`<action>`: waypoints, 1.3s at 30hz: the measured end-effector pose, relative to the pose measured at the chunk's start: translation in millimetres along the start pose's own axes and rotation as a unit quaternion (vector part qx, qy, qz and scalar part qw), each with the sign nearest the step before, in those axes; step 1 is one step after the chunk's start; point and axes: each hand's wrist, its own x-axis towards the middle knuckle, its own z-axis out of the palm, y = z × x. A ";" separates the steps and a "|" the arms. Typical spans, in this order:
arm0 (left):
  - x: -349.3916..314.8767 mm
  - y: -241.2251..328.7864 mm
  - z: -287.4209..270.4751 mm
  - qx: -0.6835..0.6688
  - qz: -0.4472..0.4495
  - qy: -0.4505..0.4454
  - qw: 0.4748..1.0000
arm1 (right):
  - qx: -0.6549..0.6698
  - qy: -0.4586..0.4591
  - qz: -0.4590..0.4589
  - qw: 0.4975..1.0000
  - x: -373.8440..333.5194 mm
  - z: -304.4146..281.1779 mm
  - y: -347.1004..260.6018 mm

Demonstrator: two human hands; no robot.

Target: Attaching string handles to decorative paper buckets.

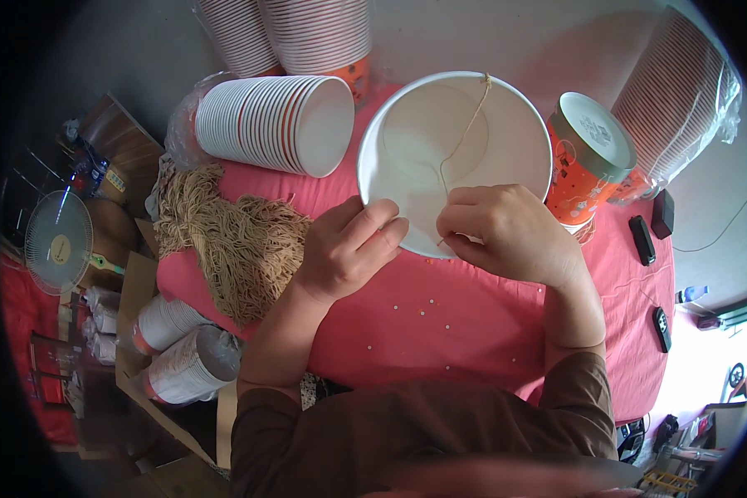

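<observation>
A large white paper bucket [515, 124] lies with its open mouth facing me. A thin tan string [465, 133] is tied at its far rim and runs down across the inside. My left hand [346, 249] grips the near left rim, fingers curled over the edge. With fingers pinched together, my right hand [510, 228] holds the string's lower part at the near right of the mouth. The string's tip is mostly hidden by my fingers. Left of the bucket, a thick bundle of tan strings [249, 253] is draped on the pink cloth.
Nested paper buckets [261, 120] lie at the far left, with taller stacks [319, 37] behind. An upturned orange bucket [585, 178] stands right, by a wrapped stack [681, 100]. Small white bits dot the pink cloth [390, 349]. A cardboard box [145, 286] holds more buckets; a remote [661, 329] lies right.
</observation>
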 end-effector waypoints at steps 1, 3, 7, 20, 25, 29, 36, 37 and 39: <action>0.3 0.0 0.0 -0.001 0.001 0.003 1.000 | -0.004 -0.005 -0.002 1.000 0.3 0.8 -0.6; 0.3 -0.3 0.0 -0.003 0.002 0.006 1.000 | -0.008 -0.009 -0.004 1.000 0.6 2.6 -0.2; -2.7 -3.4 0.8 -0.024 -0.016 -0.012 1.000 | 0.007 -0.028 -0.014 0.999 0.5 6.8 5.0; -7.0 -6.5 6.1 -0.109 -0.155 -0.036 0.981 | 0.114 -0.062 0.034 0.991 10.3 10.9 10.6; -5.4 -5.9 8.8 -0.101 -0.165 -0.017 0.981 | 0.138 -0.032 0.048 0.989 11.7 18.1 12.4; -2.6 1.3 0.4 -0.110 -0.158 0.027 0.981 | 0.130 -0.038 0.081 0.987 13.7 16.0 10.4; -7.2 8.5 9.7 -0.096 -0.177 -0.044 0.979 | 0.116 -0.016 0.055 0.992 12.9 23.8 10.5; -9.4 8.5 12.0 -0.103 -0.181 -0.043 0.977 | 0.119 -0.017 0.058 0.991 13.0 24.6 10.1; -9.7 8.7 12.8 -0.110 -0.183 -0.041 0.976 | 0.121 -0.018 0.061 0.991 12.6 24.8 10.0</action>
